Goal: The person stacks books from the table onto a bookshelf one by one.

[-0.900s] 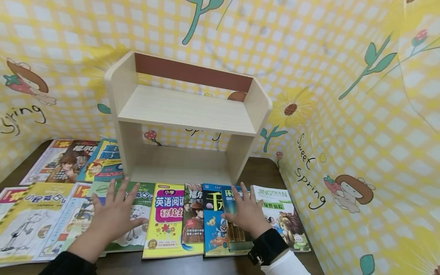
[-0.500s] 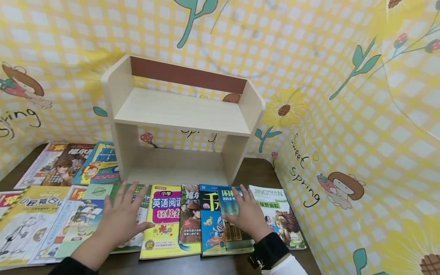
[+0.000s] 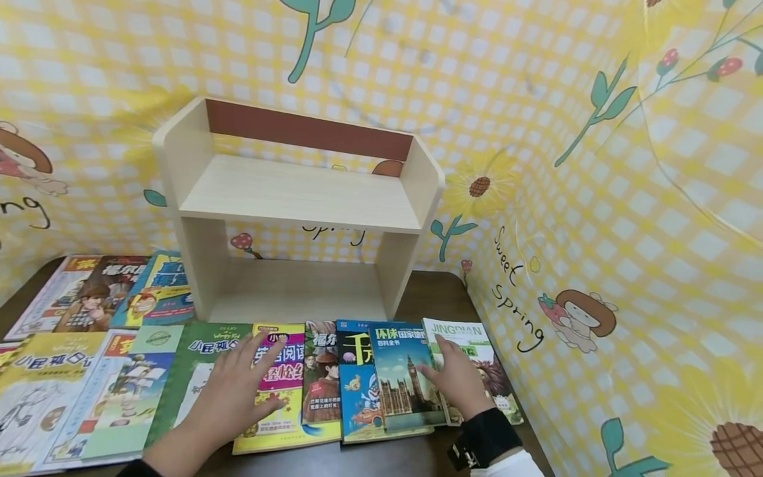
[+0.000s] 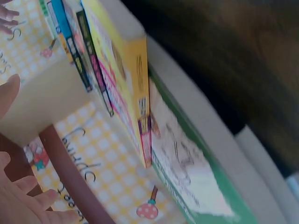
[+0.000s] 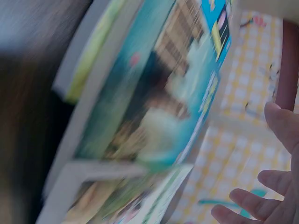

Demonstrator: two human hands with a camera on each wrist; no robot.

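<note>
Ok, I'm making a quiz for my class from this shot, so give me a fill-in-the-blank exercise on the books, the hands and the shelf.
1. The left hand rests partly on the yellow book and partly on the ____ book beside it.
2. The right hand lies on the book headed ____.
3. Both levels of the wooden shelf are ____.

Missing words: green; JINGDIAN; empty

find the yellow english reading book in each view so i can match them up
Head: yellow book, front row, lower middle, under the left hand.
Left wrist: yellow book, upper middle, spine toward the camera, overlapping the green book.
Right wrist: not in it.
Shared landmark: wooden shelf.
</note>
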